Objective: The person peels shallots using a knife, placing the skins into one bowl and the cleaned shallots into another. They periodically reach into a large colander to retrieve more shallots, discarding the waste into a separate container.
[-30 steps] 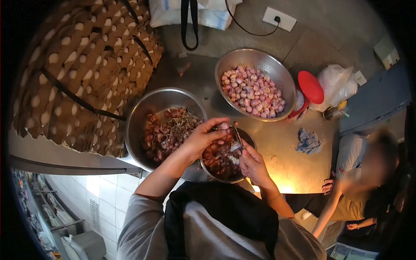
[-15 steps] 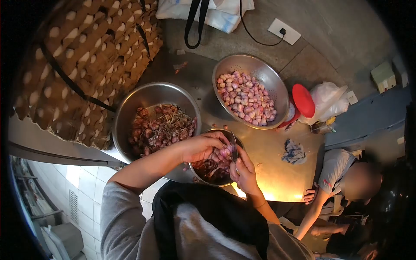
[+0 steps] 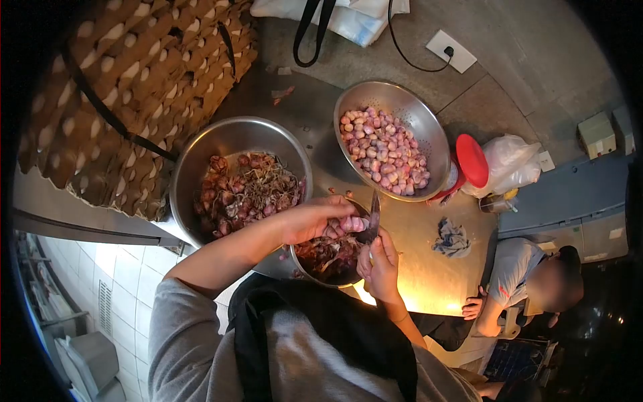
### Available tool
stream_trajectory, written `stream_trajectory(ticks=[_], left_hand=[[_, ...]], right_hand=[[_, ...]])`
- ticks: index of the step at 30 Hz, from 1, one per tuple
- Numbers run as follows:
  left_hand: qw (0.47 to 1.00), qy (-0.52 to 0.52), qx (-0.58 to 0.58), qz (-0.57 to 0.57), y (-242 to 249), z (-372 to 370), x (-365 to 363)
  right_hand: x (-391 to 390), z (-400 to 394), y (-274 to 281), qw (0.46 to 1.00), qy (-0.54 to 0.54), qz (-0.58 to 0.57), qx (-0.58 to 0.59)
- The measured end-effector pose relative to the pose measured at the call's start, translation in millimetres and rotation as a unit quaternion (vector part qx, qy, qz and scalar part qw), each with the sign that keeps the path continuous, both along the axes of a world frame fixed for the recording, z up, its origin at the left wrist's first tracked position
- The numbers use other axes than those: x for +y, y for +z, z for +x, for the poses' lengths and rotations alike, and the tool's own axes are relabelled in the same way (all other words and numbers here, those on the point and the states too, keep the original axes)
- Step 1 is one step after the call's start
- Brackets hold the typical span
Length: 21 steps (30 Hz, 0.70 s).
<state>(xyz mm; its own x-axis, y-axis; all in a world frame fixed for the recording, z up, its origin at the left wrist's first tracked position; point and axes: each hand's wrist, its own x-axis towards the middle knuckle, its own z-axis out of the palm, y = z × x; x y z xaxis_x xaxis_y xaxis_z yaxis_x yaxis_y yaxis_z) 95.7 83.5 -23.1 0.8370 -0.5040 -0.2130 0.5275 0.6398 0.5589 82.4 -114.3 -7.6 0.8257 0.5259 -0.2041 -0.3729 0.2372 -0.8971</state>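
Observation:
Peeled shallots point(image 3: 349, 224) are held in my left hand point(image 3: 311, 222), its fingers curled round them above the small bowl. A knife point(image 3: 373, 218) is in my right hand point(image 3: 380, 263), with its blade pointing up and lying beside the shallots. The small metal bowl point(image 3: 299, 266) below my hands holds dark reddish skins point(image 3: 327, 260). To the left stands a big metal bowl point(image 3: 293, 144) of unpeeled shallots with dry roots point(image 3: 244, 191). A tilted metal colander point(image 3: 432, 137) behind my hands holds many peeled shallots point(image 3: 385, 151).
Stacked egg trays point(image 3: 134, 87) stand at the back left. On the metal table point(image 3: 415, 268) are a crumpled cloth point(image 3: 452, 238), a red lid point(image 3: 471, 161) and a plastic bag point(image 3: 506, 164). A co-worker point(image 3: 516, 268) rests a hand on the right edge.
My hands have parted slightly, and the blade has tilted to the right, showing more of the shallots. The co-worker's arm has drawn back. The whole view has shifted a little.

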Motion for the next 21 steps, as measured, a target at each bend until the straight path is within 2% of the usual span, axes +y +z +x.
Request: stream_trajectory(ticks=[3,4,10,14,20,21], left_hand=[[0.984,0.003,-0.065,0.166,1.9,-4.4,-6.1],[0.983,0.014,-0.062,0.170,0.8,-4.2,-7.6],[0.995,0.024,-0.067,0.072,-6.7,-2.5,-3.6],[0.995,0.031,-0.080,0.053,-6.2,-3.3,-3.1],[0.997,0.040,-0.044,0.039,-10.9,-1.7,0.3],[0.998,0.044,-0.038,0.026,-11.0,-1.7,0.2]], right_hand=[[4.9,-3.0,-1.7,0.994,-0.016,-0.065,-0.089],[4.5,-3.8,-3.6,0.994,-0.030,-0.061,-0.091],[-5.8,8.3,-6.6,0.990,-0.096,-0.064,-0.077],[-8.3,11.8,-5.4,0.979,-0.102,-0.107,-0.137],[-15.5,11.7,-9.3,0.975,-0.157,-0.095,-0.122],[-17.3,11.3,-10.0,0.977,-0.135,-0.104,-0.132]])
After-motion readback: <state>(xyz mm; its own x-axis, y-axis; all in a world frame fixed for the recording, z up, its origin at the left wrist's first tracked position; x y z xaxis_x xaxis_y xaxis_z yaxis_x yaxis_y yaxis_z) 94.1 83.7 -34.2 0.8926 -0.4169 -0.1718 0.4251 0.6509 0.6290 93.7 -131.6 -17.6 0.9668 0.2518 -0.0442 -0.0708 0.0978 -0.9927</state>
